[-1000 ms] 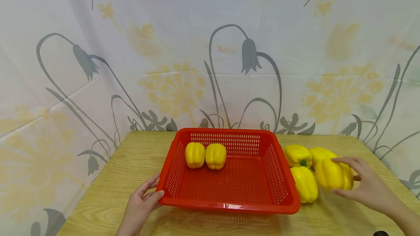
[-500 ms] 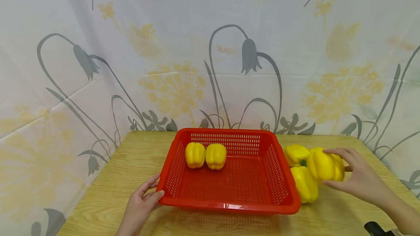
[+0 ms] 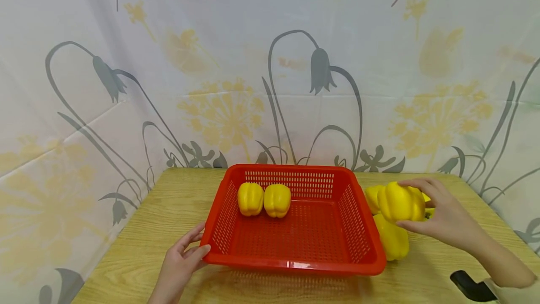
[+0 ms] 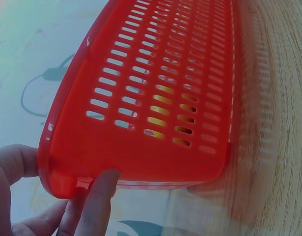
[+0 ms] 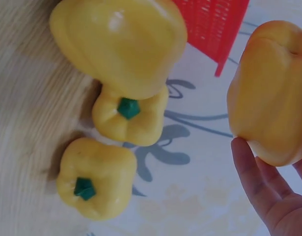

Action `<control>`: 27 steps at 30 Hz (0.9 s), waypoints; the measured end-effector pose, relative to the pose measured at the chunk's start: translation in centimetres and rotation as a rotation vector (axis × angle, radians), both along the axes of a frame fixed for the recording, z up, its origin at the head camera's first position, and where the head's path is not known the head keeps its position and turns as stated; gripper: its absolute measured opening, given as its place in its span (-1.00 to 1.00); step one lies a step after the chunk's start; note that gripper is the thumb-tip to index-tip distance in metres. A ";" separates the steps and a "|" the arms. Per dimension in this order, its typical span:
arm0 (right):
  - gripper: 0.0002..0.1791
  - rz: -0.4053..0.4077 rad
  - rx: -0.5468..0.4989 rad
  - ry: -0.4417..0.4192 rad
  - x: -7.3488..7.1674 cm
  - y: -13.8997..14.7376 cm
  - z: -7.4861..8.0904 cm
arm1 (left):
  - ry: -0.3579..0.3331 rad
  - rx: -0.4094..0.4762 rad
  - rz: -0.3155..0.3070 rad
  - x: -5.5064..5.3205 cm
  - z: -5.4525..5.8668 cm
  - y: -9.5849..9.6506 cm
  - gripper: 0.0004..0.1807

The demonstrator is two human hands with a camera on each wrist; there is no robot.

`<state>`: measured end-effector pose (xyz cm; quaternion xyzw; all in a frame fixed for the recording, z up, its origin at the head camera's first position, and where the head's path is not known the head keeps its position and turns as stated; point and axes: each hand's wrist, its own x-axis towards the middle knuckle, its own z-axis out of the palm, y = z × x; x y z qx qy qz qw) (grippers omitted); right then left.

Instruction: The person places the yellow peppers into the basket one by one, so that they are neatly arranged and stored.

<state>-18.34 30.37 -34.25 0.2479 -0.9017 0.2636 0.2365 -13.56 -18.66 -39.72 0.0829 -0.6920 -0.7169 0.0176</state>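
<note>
My right hand [image 3: 443, 210] grips a yellow bell pepper [image 3: 401, 202] between thumb and fingers, raised over the other peppers just right of the basket. In the right wrist view this held pepper [image 5: 271, 93] is off the table, at the fingertips. My left hand [image 3: 179, 259] holds the near left corner of a red plastic basket [image 3: 291, 266]; in the left wrist view its thumb and fingers lie on both sides of the basket's rim [image 4: 48, 128]. Two yellow peppers, a left one [image 3: 251, 199] and a right one [image 3: 277, 201], sit side by side in the basket's far left part.
Outside the basket's right wall, a near pepper [image 3: 392, 238] and a partly hidden far pepper [image 3: 372, 197] rest on the wooden table [image 3: 139, 238]. Another green-stemmed pepper [image 5: 104, 172] stands beside them. A patterned cloth [image 3: 236, 60] hangs behind. A black object [image 3: 470, 286] shows by the right wrist.
My right hand has moved left and slightly up with the held pepper, toward the basket's right wall. The left hand and basket have stayed in place.
</note>
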 end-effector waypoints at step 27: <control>-0.23 0.106 -0.014 -0.098 -2.6 -5.5 2.1 | -0.024 -0.005 0.015 0.0 0.1 0.0 -0.43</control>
